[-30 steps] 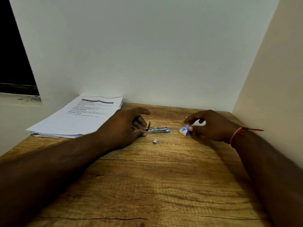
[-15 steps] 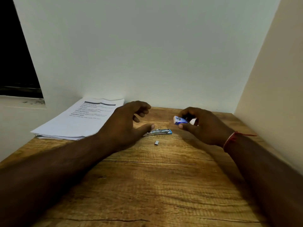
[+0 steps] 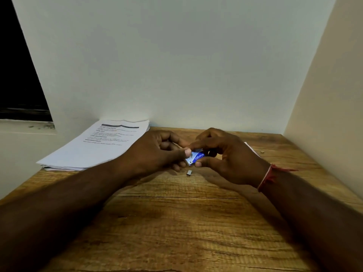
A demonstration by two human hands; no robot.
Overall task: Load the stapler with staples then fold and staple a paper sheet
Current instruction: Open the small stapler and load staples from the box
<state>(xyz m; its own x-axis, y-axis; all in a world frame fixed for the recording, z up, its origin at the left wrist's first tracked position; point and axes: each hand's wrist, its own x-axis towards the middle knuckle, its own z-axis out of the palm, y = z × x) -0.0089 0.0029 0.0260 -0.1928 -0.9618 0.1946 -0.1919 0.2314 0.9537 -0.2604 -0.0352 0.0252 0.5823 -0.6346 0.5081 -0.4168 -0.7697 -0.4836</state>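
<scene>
Head view: left hand [image 3: 155,152] and right hand [image 3: 231,158] both pinch the staple box [image 3: 196,157]; ease it open slowly, kept level, so nothing spills.

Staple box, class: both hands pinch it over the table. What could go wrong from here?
1. The left hand and right hand both pinch the small staple box; if it pops open, staples may scatter over the table.
2. A loose staple strip lies just below the hands; a finger could sweep it away, and it may be easy to miss on the wood grain.
</scene>
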